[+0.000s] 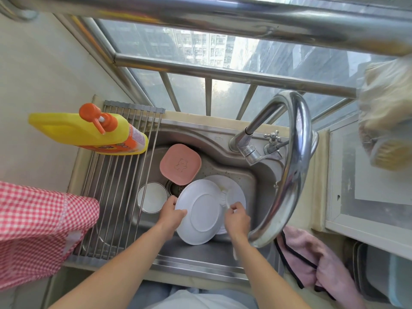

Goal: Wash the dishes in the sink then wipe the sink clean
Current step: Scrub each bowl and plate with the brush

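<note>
My left hand (171,214) grips the left rim of a white plate (200,212), tilted with its underside facing me over the steel sink (225,150). My right hand (237,219) is closed on a white dish brush (224,198) whose bristles touch the plate's right edge; its handle sticks out below my wrist. A second white plate (231,186) lies behind. A pink square plate (180,163) leans at the sink's back, beside the drain (176,188). A white bowl (152,197) rests at the left.
A roll-up drying rack (116,188) covers the sink's left part, with a yellow detergent bottle (89,132) on it. The curved faucet (294,152) arches over the right side. A pink cloth (312,259) lies at the right, a red checked cloth (33,230) at the left.
</note>
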{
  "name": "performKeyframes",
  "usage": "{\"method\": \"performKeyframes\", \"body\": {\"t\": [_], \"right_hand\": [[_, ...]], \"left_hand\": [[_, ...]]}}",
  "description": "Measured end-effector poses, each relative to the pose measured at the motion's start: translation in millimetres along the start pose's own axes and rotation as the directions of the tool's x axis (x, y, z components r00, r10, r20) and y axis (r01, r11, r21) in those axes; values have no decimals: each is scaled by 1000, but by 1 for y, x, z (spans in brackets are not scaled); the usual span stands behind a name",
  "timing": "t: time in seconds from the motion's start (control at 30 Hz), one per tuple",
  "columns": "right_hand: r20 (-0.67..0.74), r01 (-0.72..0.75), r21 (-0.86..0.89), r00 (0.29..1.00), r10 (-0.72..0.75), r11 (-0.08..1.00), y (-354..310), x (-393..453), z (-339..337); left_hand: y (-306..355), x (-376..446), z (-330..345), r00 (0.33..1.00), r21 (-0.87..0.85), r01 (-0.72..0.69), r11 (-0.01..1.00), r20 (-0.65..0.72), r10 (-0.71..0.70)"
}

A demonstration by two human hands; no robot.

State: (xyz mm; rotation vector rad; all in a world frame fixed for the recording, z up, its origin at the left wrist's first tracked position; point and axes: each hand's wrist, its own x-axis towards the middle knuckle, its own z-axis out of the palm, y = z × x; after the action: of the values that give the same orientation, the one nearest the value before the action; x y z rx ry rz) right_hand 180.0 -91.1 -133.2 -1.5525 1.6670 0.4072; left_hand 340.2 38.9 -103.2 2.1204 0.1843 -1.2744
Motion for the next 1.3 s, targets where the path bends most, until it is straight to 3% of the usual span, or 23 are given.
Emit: {"method": "performKeyframes", "body": {"t": [0.17,0.27,0.4,0.53,0.63,0.7,0.8,1.0,1.07,1.13,1.23,1.3], "right_hand": [[31,87,-136,996,-84,987,1,-29,11],[64,2,-44,998,1,999,4,-41,4],[81,31,22,996,-33,999,9,-50,-4],[27,54,188,998,-60,981,-4,-27,-9],[39,132,255,988,-146,958,-18,-19,-9],[6,327,195,942,-334,925,-25,-31,-1],[35,582,41,811,-584,812,-15,-55,8],[184,763,-107,646,-741,638,35,-39,2],[150,732,-105,681,-717,673,26,-30,1],[99,648,-89,761,-641,756,9,-23,3],[42,377,56,924,-379,925,-12,-15,3],[11,214,69,977,-215,974,-16,-7,-1]], "left_hand": [[-7,-1,6,990,-247,112,962,-51,-128],[-6,2,7,990,-283,108,953,-58,-129],[1,4,3,997,-219,42,975,-49,-54],[9,7,0,997,-24,-63,998,46,64],[12,9,3,995,85,-76,993,68,70],[12,10,8,999,27,-29,999,33,28],[13,12,11,998,-123,54,991,-3,-55],[19,15,-2,998,-77,53,996,-13,-54],[18,15,-4,999,-28,42,999,17,-41],[18,13,-2,998,3,35,999,58,-35],[14,9,2,998,17,-8,1000,55,7],[12,7,0,999,28,-26,999,19,25]]}}
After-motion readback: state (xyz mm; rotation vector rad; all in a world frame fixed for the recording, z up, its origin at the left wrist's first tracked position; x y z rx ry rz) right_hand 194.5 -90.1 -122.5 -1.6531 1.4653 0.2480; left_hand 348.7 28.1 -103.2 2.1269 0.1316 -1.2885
